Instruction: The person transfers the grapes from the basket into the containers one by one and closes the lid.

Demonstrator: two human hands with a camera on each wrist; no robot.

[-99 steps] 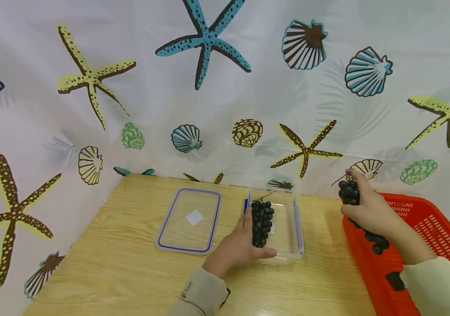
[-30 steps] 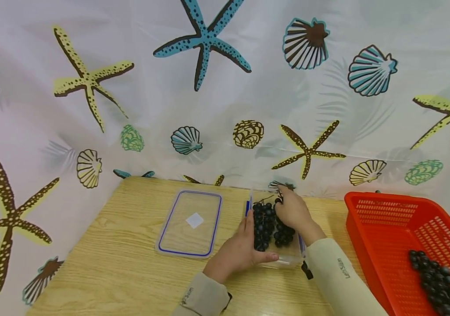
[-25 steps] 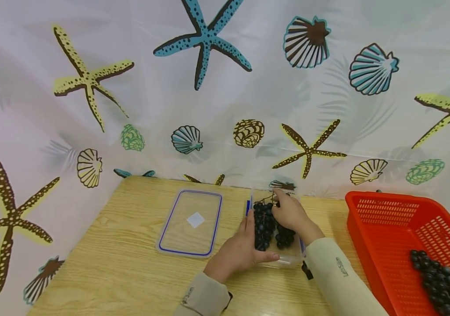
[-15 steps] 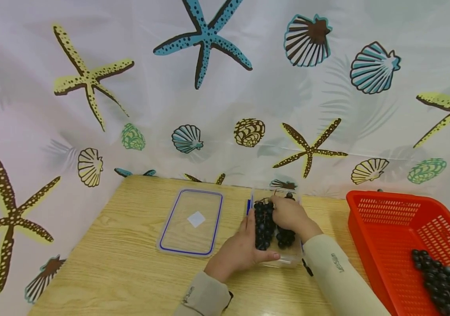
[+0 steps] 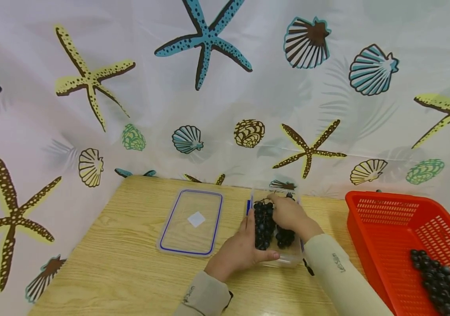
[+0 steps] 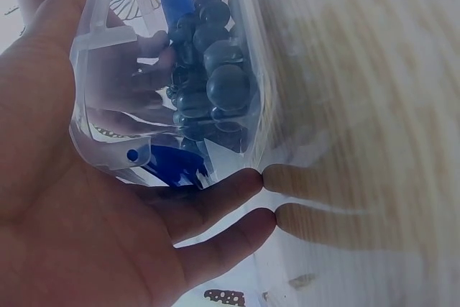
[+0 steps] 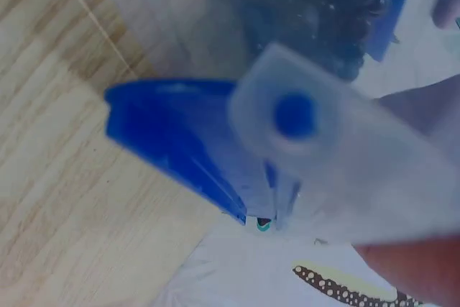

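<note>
A clear plastic food container [image 5: 284,262] stands on the table with two bunches of dark grapes inside, the left bunch [image 5: 263,228] and the right bunch [image 5: 285,238]. My left hand [image 5: 238,248] steadies its near left corner, fingers fairly straight along the side and thumb along the front. In the left wrist view, grapes [image 6: 228,85] show through the clear wall. Across the top of the right bunch, my right hand [image 5: 290,215] reaches inside with curled fingers at the grape stems; its fingertips are partly hidden. A blue latch [image 7: 180,127] hangs out in the right wrist view.
The clear lid [image 5: 189,239] with a blue seal and a white label lies left of the container. A red plastic basket [image 5: 383,254] stands at the right with another grape bunch [image 5: 440,281] in it. A patterned curtain [image 5: 225,105] hangs behind the wooden table [image 5: 118,263].
My right hand lifted a grape bunch from the red basket, brought it left into the container, then shifted slightly left toward the first bunch's stem. My left hand stays at the container.
</note>
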